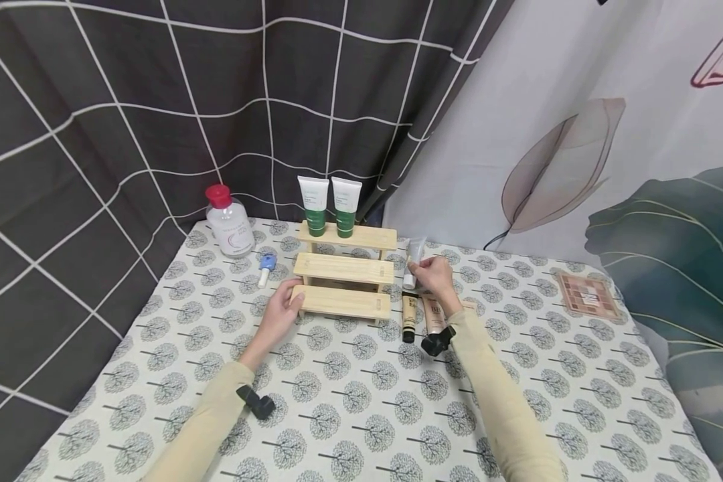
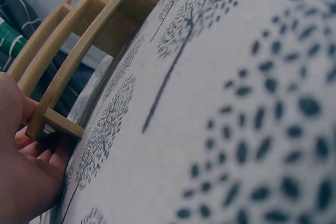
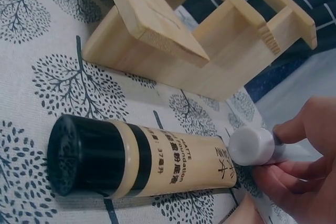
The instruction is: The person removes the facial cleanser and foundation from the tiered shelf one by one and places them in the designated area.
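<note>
My left hand (image 1: pixel 279 313) grips the left end of the lowest step of a three-tier wooden rack (image 1: pixel 345 302); in the left wrist view the thumb lies on the step and the fingers curl beneath it. To the right of the rack, my right hand (image 1: pixel 436 276) pinches a small translucent tube (image 1: pixel 416 250) by its side, its white cap (image 3: pixel 251 146) pointing toward me. A beige foundation tube (image 3: pixel 181 163) with a black cap lies just in front of that cap. Beside it rests a pinkish BB tube (image 1: pixel 433 313), partly hidden by the right wrist.
Two green-and-white tubes (image 1: pixel 346 206) stand on the rack's top step. Left of the rack are a clear bottle (image 1: pixel 231 227) with a red cap and a small blue-and-white bottle (image 1: pixel 267 269). An eyeshadow palette (image 1: pixel 589 296) lies far right. Curtains border the table's back and left.
</note>
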`<state>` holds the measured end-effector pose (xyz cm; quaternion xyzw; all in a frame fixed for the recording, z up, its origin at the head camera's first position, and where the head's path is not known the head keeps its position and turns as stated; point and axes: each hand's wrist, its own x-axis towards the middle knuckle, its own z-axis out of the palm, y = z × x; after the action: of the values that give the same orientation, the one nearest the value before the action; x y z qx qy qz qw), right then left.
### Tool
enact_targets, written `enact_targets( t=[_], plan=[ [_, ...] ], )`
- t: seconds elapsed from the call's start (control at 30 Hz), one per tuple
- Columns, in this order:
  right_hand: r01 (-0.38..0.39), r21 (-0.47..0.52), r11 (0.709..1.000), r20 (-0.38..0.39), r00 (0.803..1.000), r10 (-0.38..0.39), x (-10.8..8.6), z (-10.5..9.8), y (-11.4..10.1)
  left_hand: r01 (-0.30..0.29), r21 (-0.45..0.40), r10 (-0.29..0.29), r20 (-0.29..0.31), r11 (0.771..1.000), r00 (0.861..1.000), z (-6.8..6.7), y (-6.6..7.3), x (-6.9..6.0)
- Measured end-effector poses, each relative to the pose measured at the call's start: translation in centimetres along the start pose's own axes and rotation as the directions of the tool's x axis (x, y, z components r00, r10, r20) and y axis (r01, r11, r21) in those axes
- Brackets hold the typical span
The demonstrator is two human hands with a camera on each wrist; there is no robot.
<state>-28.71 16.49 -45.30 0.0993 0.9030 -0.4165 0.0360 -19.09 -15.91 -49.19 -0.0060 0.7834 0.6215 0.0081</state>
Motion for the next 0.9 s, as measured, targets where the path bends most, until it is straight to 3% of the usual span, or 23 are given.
enact_targets(
  t=[0.37, 0.63, 0.9],
  plan=[
    [-0.028, -0.033, 0.999, 0.037, 0.999, 0.03, 0.28, -0.2, 0.45, 0.018, 0.02, -0.018, 0.001, 1.0, 1.0, 0.31, 0.07, 0.02],
    [0.023, -0.092, 0.996, 0.009, 1.0, -0.023, 0.06, -0.54, 0.34, 0.011, 0.009, -0.011, 0.002, 1.0, 1.0, 0.24, -0.06, 0.1],
    [0.047, -0.068, 0.997, 0.03, 0.999, -0.045, 0.0, -0.7, 0.29, 0.021, 0.024, -0.021, -0.005, 0.999, 1.0, 0.09, -0.15, 0.09]
  ],
)
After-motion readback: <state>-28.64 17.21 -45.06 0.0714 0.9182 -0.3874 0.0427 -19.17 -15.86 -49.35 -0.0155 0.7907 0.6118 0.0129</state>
